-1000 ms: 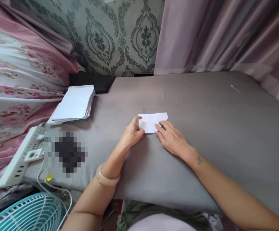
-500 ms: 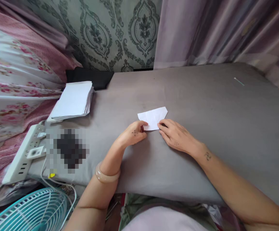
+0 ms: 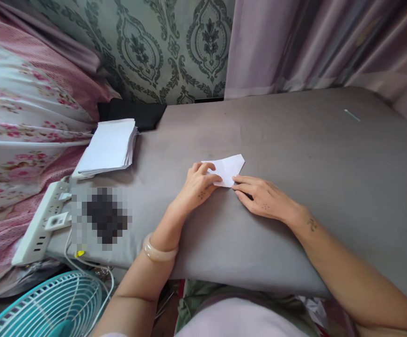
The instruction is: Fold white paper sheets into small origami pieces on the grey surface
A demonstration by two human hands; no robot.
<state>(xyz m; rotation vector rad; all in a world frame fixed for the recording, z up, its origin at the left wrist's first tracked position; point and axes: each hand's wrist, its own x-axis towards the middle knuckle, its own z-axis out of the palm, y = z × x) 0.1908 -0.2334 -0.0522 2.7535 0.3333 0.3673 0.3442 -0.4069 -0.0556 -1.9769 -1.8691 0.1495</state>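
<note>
A small piece of folded white paper (image 3: 228, 167) lies on the grey cloth-covered table in front of me, with slanted ends and faint creases. My left hand (image 3: 199, 183) is at its left end, the fingers curled over the upper edge and the thumb laid across the lower part. A pale bangle (image 3: 159, 250) circles the left wrist. At the paper's lower right edge, my right hand (image 3: 259, 194) holds the border with its fingertips, the fingers close together. Parts of the paper's left end are hidden under the left fingers.
A stack of white paper (image 3: 108, 144) lies at the back left, before a black flat item (image 3: 133, 112). A white power strip (image 3: 38, 224) with plugs and cables runs along the left edge. The blue fan (image 3: 59, 304) stands below. A cotton swab (image 3: 352, 115) lies far right.
My left hand has moved up and over the paper's left end, its fingers now curling across the upper edge. My right hand has shifted slightly right along the lower edge.
</note>
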